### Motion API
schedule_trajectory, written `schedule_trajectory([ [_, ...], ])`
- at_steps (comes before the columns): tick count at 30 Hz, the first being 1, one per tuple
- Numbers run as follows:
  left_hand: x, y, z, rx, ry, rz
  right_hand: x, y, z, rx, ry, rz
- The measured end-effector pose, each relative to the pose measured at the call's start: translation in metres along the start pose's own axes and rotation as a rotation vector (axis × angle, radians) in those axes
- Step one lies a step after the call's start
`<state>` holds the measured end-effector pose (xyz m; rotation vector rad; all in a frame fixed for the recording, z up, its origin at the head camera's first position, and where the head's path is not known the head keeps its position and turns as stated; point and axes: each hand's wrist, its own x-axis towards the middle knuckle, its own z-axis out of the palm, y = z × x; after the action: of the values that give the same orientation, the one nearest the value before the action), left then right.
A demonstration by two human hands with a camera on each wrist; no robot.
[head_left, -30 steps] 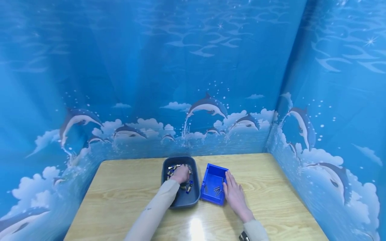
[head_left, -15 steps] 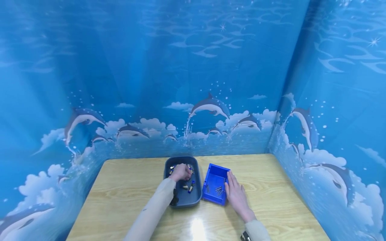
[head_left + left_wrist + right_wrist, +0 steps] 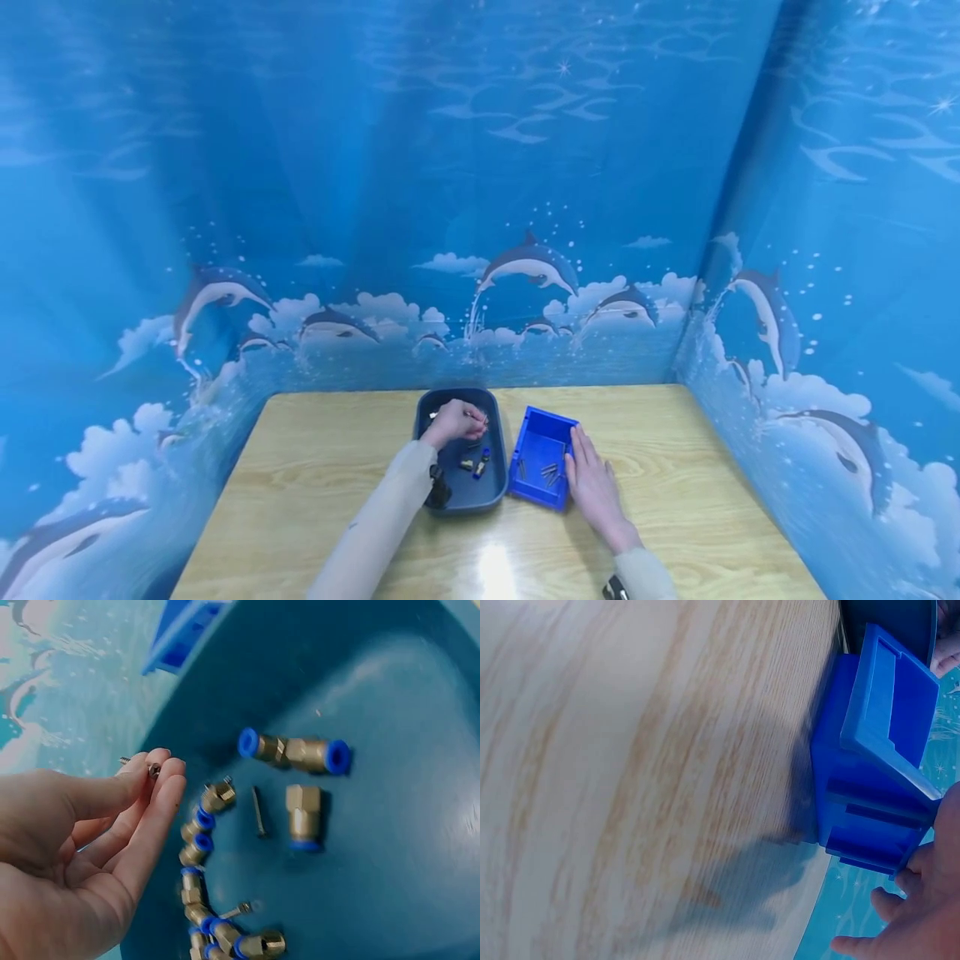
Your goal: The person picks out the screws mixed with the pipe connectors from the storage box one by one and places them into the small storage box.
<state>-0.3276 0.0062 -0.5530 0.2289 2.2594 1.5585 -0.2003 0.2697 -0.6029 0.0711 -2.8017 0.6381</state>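
Observation:
My left hand (image 3: 456,422) is over the dark tray (image 3: 467,505), pinching a small screw (image 3: 154,770) between thumb and fingertips. Below it in the left wrist view are brass push-in fittings with blue ends, including a straight fitting (image 3: 296,754) and a shorter one (image 3: 304,817). Among them a loose screw (image 3: 259,811) lies on the tray floor. On the right, my right hand (image 3: 596,492) rests with straight fingers along the side wall of the blue bin (image 3: 870,772). Several screws (image 3: 551,473) lie inside this bin.
Tray and bin stand side by side on a wood-grain table (image 3: 337,483), the tray to the left. A curtain with dolphins (image 3: 480,208) encloses the back and sides, close behind the table's far edge.
My left hand has gone from reaching down among the fittings to being raised with a screw in its fingertips. My right hand stays against the bin. The head view has shifted slightly.

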Motion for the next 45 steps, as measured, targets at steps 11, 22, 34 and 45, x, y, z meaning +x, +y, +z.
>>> schedule_trajectory([
  [11,-0.010,0.031,0.026,-0.093,0.008,0.045,0.000,-0.001,-0.002,-0.003,0.009,0.000],
  [22,-0.012,0.048,0.064,-0.065,0.060,0.152,0.000,0.000,0.001,0.008,0.007,0.010],
  [34,-0.020,0.052,0.112,0.467,0.190,0.346,-0.001,0.000,-0.001,-0.020,0.028,-0.019],
  [45,-0.022,0.030,0.142,0.731,0.323,0.434,0.000,0.000,0.000,-0.020,0.039,-0.027],
])
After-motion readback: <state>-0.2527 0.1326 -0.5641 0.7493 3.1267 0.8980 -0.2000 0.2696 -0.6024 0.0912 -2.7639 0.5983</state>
